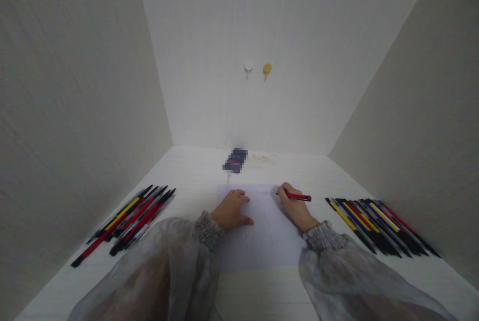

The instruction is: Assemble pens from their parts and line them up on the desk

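A white sheet of paper [262, 246] lies flat on the white table, with a faint line of writing near its top edge. My left hand [231, 209] rests on the sheet's left side, fingers spread and a ring on one of them. At the upper right of the sheet, my right hand [294, 206] is closed around a red pen [301, 196]. The pen's tip points left, close to the end of the faint writing; whether it touches the paper I cannot tell.
Several pens [138, 216] lie in a loose bunch on the left, and several more pens [377, 226] sit in a row on the right. A dark blurred object [235, 160] with a cable is at the back. Two hooks, white [249, 66] and yellow [267, 68], hang on the wall.
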A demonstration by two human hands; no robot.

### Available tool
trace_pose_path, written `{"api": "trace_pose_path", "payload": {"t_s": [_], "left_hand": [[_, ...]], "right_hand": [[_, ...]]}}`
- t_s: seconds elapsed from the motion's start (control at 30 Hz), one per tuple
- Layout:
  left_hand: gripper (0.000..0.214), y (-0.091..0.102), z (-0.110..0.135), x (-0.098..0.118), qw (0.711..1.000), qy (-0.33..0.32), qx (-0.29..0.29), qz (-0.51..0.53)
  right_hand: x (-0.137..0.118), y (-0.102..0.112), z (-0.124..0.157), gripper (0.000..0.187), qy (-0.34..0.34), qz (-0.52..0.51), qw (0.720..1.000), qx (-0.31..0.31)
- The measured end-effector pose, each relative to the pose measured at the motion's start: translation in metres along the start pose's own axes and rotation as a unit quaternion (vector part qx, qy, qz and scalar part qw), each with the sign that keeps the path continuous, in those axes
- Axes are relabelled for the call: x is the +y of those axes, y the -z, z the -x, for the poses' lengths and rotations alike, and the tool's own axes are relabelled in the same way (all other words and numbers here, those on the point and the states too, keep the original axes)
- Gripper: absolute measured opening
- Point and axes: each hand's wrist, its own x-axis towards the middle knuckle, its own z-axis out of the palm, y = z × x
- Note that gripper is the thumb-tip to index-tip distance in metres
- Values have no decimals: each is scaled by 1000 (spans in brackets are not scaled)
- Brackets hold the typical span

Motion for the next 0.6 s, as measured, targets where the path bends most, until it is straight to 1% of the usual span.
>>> {"api": "trace_pose_path", "payload": {"t_s": [0.1,0.17,0.23,0.33,0.4,0.47,0.53,0.6], "left_hand": [[67,-1,0,-2,1000,-5,2,3],[67,-2,0,-3,1000,-5,3,6],[68,-2,0,-3,1000,-4,3,8],[67,-2,0,-2,1000,-3,4,10],[66,-2,0,-2,1000,-3,6,12],[66,-2,-1,-3,1000,-6,9,13],[66,-3,-1,-3,1000,-9,10,13],[67,-3,-1,-4,1000,-12,8,12]], "right_hand": [[-1,7,1,21,-28,-75,995,61],[-2,11,0,24,-54,-143,986,64],[-5,13,-1,28,-74,-220,972,38],[-13,14,-2,45,-98,-330,938,-45],[-18,13,-1,50,-101,-375,918,-86],[-22,12,0,40,-93,-405,904,-94],[-24,12,1,27,-94,-436,891,-84],[-26,15,1,22,-96,-467,876,-66]]}}
